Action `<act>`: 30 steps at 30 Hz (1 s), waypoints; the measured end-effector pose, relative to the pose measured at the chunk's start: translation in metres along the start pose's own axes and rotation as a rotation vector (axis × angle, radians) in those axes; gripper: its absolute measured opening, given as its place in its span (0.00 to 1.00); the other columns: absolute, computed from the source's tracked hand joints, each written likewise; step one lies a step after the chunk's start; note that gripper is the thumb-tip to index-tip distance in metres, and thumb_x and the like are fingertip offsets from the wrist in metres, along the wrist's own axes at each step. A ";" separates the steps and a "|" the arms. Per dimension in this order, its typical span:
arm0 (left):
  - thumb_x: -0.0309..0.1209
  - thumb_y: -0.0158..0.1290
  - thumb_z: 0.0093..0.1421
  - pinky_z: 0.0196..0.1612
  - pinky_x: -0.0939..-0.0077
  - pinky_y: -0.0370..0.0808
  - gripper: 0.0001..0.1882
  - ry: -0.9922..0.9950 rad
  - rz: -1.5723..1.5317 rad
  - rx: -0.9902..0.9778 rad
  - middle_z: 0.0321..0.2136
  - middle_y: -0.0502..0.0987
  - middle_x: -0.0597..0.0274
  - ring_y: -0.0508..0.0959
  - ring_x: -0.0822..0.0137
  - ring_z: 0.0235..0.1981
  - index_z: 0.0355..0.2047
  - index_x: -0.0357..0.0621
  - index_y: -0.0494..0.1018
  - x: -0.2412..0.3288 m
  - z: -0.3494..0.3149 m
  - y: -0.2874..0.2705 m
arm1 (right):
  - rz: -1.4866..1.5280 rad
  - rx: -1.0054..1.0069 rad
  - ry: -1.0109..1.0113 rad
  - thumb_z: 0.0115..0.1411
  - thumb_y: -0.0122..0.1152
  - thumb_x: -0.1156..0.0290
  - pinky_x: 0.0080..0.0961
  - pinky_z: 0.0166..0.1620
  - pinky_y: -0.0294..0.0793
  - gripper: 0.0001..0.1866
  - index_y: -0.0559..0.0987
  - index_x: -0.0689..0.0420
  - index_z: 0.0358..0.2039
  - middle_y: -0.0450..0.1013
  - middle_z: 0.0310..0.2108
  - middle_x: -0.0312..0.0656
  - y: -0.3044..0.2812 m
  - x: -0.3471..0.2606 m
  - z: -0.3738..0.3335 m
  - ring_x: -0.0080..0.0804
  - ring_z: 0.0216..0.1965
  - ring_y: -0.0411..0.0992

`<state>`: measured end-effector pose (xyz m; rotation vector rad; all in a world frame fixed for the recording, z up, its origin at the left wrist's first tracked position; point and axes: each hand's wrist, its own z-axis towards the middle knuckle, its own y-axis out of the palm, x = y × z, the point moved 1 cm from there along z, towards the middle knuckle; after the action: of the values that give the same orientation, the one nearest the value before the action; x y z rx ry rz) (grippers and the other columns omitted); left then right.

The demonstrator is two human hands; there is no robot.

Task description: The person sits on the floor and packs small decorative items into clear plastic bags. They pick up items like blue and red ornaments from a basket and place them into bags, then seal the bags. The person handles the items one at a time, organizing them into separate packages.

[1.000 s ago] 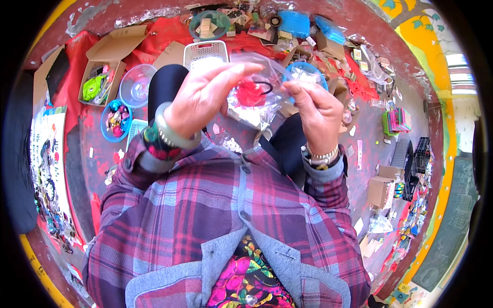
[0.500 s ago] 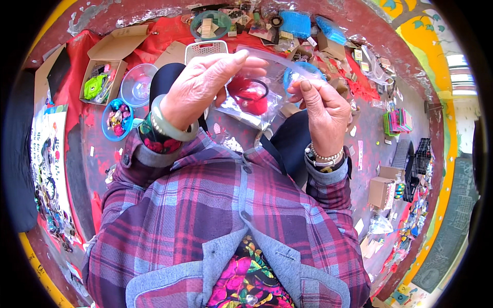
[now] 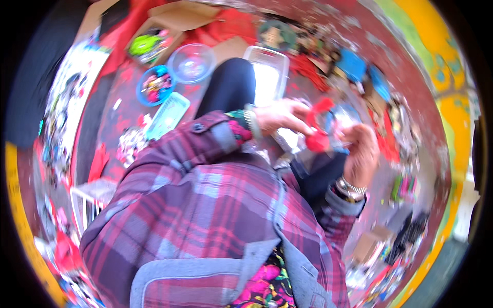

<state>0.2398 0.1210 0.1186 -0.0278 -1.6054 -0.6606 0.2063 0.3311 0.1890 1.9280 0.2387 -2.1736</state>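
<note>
Left hand (image 3: 281, 117) had fingers bent, tips pinching red piece (image 3: 317, 141). Red piece sat between both hands, at left fingertips, partly looping above them. Right hand (image 3: 362, 154) curled inward just right of red piece; blur hid whether it gripped anything. White basket (image 3: 281, 64) stood just beyond left hand. Teal basket (image 3: 167, 117) lay well left of left hand; clear bowl (image 3: 179, 60) lay beyond and left of it. Box (image 3: 365, 247) lay nearer body than right hand.
</note>
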 end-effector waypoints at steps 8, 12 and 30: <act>0.24 0.58 0.50 0.44 0.80 0.69 0.19 0.242 -0.061 0.136 0.35 0.75 0.65 0.73 0.76 0.37 0.43 0.38 0.70 0.009 -0.020 -0.006 | 0.167 -0.147 0.131 0.59 0.53 0.67 0.25 0.48 0.69 0.20 0.69 0.68 0.48 0.71 0.42 0.49 0.032 0.014 -0.003 0.33 0.42 0.71; 0.26 0.56 0.52 0.43 0.80 0.70 0.16 0.339 0.044 0.289 0.35 0.76 0.62 0.74 0.74 0.38 0.42 0.36 0.71 0.032 -0.052 -0.028 | 0.210 -0.133 0.138 0.61 0.50 0.69 0.23 0.45 0.70 0.16 0.72 0.68 0.44 0.73 0.38 0.49 0.046 0.016 0.008 0.31 0.39 0.72; 0.37 0.42 0.57 0.25 0.68 0.70 0.17 -0.431 -0.647 2.025 0.26 0.74 0.49 0.76 0.63 0.24 0.34 0.33 0.70 -0.268 -0.304 -0.395 | 0.212 0.121 0.250 0.61 0.49 0.68 0.25 0.44 0.71 0.13 0.73 0.63 0.41 0.74 0.38 0.40 0.037 0.056 0.042 0.27 0.39 0.72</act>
<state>0.4037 -0.2406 -0.2849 1.9464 -2.0146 0.8175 0.1697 0.2810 0.1400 2.1810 -0.0578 -1.8514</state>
